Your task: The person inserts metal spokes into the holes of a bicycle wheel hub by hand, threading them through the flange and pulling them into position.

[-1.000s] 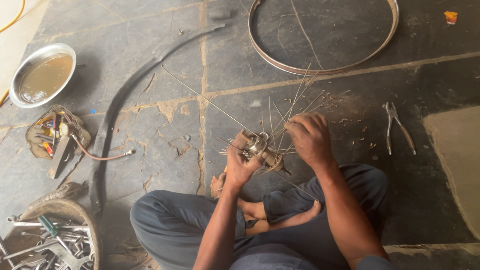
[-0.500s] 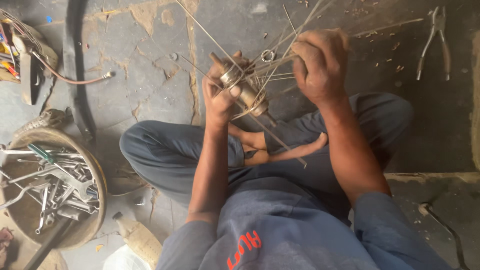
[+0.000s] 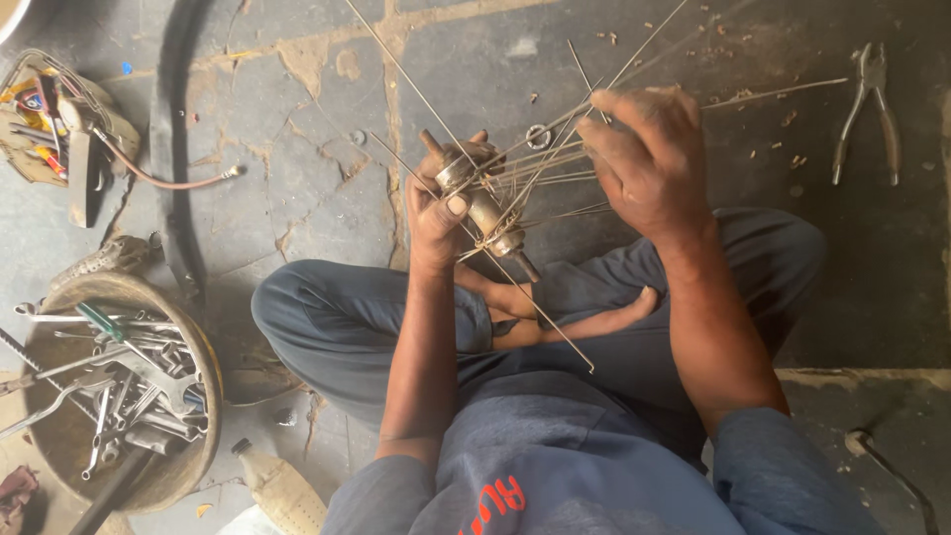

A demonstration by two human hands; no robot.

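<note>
Wheel hub [image 3: 482,203]: dull metal cylinder, flanged, held above the crossed legs. Left hand [image 3: 439,213] wrapped round its flange, thumb on top. Right hand [image 3: 649,159] closed over a fan of thin steel spokes [image 3: 555,163]; fingertips hidden. Left: round basin [image 3: 203,391] of grey spanners, partly cut off. Far right: pliers [image 3: 865,114] on cracked stone floor.

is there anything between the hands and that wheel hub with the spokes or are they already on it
Nothing visible stands between them. The left hand is wrapped around the hub, and the right hand grips the spokes fanning out from it. Both are in direct contact, held above the person's crossed legs.
</note>
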